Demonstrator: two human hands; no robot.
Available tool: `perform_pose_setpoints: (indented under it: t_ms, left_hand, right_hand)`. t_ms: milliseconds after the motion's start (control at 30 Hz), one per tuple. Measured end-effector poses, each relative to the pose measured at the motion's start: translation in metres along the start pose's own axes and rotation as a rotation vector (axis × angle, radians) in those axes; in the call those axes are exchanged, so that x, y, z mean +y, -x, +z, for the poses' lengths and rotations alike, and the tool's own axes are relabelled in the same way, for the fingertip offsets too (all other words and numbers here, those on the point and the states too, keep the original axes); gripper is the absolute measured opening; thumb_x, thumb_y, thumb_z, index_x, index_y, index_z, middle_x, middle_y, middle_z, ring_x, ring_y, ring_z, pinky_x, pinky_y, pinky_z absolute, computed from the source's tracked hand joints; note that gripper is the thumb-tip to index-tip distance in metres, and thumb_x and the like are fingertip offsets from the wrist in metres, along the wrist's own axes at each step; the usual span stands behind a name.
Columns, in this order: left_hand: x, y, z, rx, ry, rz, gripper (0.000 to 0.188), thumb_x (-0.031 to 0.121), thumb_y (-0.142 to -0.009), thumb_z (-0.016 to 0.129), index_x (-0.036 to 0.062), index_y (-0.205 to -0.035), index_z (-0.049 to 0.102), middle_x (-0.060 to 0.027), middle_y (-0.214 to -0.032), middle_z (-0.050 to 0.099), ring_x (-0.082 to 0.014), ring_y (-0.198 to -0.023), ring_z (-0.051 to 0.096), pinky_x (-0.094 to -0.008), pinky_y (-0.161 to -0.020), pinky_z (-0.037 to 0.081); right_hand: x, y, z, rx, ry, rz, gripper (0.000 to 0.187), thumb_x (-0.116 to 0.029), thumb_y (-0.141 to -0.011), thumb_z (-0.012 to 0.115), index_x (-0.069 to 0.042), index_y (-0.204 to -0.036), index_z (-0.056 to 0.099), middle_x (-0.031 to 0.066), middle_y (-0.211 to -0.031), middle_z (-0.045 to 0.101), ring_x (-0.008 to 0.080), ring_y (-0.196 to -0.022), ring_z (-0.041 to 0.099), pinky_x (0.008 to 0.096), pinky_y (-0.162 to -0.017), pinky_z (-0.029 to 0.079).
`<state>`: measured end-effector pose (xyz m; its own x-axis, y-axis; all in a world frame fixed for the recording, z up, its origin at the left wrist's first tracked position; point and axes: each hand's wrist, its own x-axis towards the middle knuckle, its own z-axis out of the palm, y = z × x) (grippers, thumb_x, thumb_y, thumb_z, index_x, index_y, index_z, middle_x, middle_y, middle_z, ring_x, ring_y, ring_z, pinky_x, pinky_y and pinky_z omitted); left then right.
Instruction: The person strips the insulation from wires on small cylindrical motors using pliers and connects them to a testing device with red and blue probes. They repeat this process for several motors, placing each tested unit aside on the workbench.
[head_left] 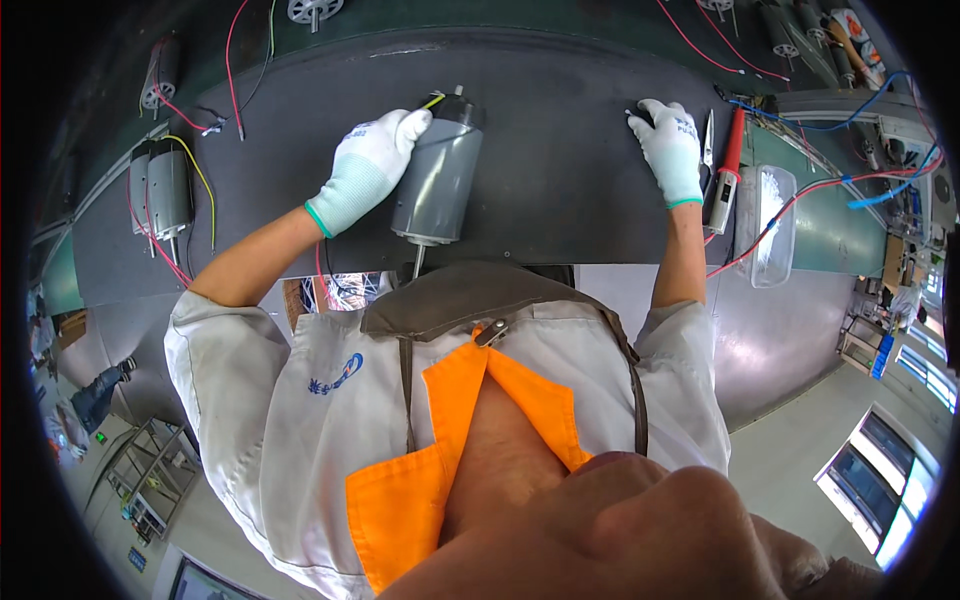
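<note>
A grey cylindrical electric motor (438, 180) lies on the dark worktable, its long shaft pointing toward me. A short yellow-green wire (433, 101) shows at its far end. My left hand (372, 165), in a white glove with a pale green cuff, grips the motor's far left side; the thumb rests on the casing and the other fingers are partly hidden. Over to the right, my gloved right hand (668, 148) is at the tabletop with bent fingers somewhat apart, away from the motor. A small dark spot shows at one fingertip. Scissors (709, 140) lie just beside this hand.
Right of the scissors are a red-and-grey handheld tool (733, 165) and a clear plastic box (772, 235) with white contents. Red and blue cables (820, 186) cross there. More motors (165, 190) with loose wires stand at the left. Other motors (315, 10) sit beyond the table's far edge.
</note>
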<state>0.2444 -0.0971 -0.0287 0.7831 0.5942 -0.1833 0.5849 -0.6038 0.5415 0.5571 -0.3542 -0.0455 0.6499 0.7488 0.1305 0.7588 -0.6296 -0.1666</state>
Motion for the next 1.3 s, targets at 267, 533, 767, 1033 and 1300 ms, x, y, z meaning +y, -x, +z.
perform_pose_setpoints:
  t_ms: [267,533,767,1033,1300]
  left_hand:
    - [0.023,-0.013,-0.069,-0.62,0.244,-0.209,0.07,0.069,-0.098,0.048,0.0021,-0.086,0.065,-0.0023,-0.06,0.052,-0.01,-0.045,0.049,-0.0285,-0.042,0.039]
    - [0.022,-0.018,-0.102,-0.747,0.401,-0.332,0.056,0.056,-0.098,0.059,0.0022,-0.086,0.069,0.0001,-0.056,0.051,-0.006,-0.036,0.044,-0.0235,-0.032,0.033]
    - [0.025,-0.012,-0.112,-0.779,0.421,-0.35,0.059,0.058,-0.096,0.059,0.001,-0.083,0.069,-0.0039,-0.058,0.057,-0.0069,-0.037,0.047,-0.0237,-0.033,0.036]
    - [0.018,-0.002,-0.102,-0.833,0.68,-0.533,0.065,0.064,-0.099,0.05,0.0017,-0.094,0.068,-0.0063,-0.067,0.062,-0.0068,-0.043,0.049,-0.0234,-0.038,0.038]
    - [0.019,0.009,-0.044,-0.157,0.836,-0.376,0.035,0.032,-0.098,0.065,-0.0003,-0.113,0.067,-0.0029,-0.081,0.066,-0.007,-0.058,0.057,-0.022,-0.047,0.042]
  right_hand:
    - [-0.011,-0.017,0.007,-0.042,0.229,-0.206,0.014,-0.014,-0.083,0.069,-0.012,-0.096,0.071,0.0181,-0.097,0.068,0.0383,-0.097,0.067,0.0514,-0.081,0.055]
    - [-0.116,0.03,-0.064,-0.296,-1.795,0.102,0.022,-0.008,-0.096,0.068,0.006,-0.113,0.066,0.0184,-0.098,0.073,0.017,-0.072,0.071,0.0265,-0.058,0.058]
    - [-0.211,0.048,-0.008,-0.359,-1.905,0.169,0.026,0.001,-0.097,0.064,0.007,-0.121,0.06,0.0166,-0.107,0.071,0.0193,-0.087,0.071,0.0317,-0.077,0.061]
    - [-0.212,0.056,0.013,0.35,-0.72,-0.679,0.036,-0.003,-0.082,0.071,-0.013,-0.116,0.069,0.0086,-0.106,0.072,0.0316,-0.09,0.069,0.0409,-0.078,0.056]
    - [-0.208,0.047,0.009,0.235,-0.925,-0.5,0.031,0.001,-0.086,0.07,-0.008,-0.116,0.069,0.011,-0.108,0.072,0.0275,-0.088,0.071,0.037,-0.077,0.057]
